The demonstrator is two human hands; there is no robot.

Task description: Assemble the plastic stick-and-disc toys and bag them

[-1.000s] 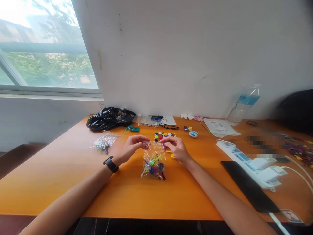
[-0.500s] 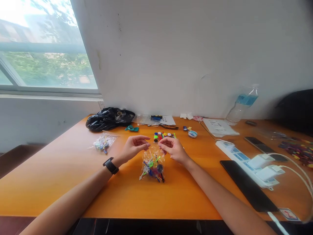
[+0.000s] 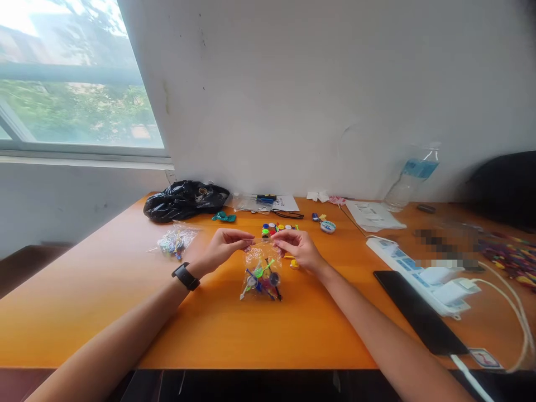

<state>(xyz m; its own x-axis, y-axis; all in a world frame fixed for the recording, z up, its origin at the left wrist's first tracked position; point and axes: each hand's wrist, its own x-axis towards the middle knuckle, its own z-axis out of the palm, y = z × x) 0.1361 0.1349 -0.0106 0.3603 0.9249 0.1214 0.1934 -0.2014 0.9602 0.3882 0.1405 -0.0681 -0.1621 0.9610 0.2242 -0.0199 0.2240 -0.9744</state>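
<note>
Holding slightly higher in view than half a second ago, otherwise keeping the same grip. Pinching the top edge of the clear bag (image 3: 262,273) with the left hand (image 3: 221,248) at its left corner and the right hand (image 3: 299,248) at its right corner, thumb and fingertips of each closed tight on the plastic. Letting the bag hang down from the pinch, its lower end seeming to rest on the orange table (image 3: 104,301), midway between the two forearms. Seeing small blue, green, red and black parts bunched in the bag's lower half. Wearing a black watch (image 3: 185,276) on the left wrist. Noting a small yellow piece (image 3: 295,264) lying on the table just beside the right hand, and a row of coloured round pieces (image 3: 276,228) just beyond the fingertips. Spotting a second bag of parts (image 3: 176,241) near the left hand, not touching it, and a black plastic bag (image 3: 186,200) further back by the wall. Logging, well apart on the right, a white power strip (image 3: 419,268), a black phone (image 3: 419,318) lying flat, and a water bottle (image 3: 412,176) against the wall.
</note>
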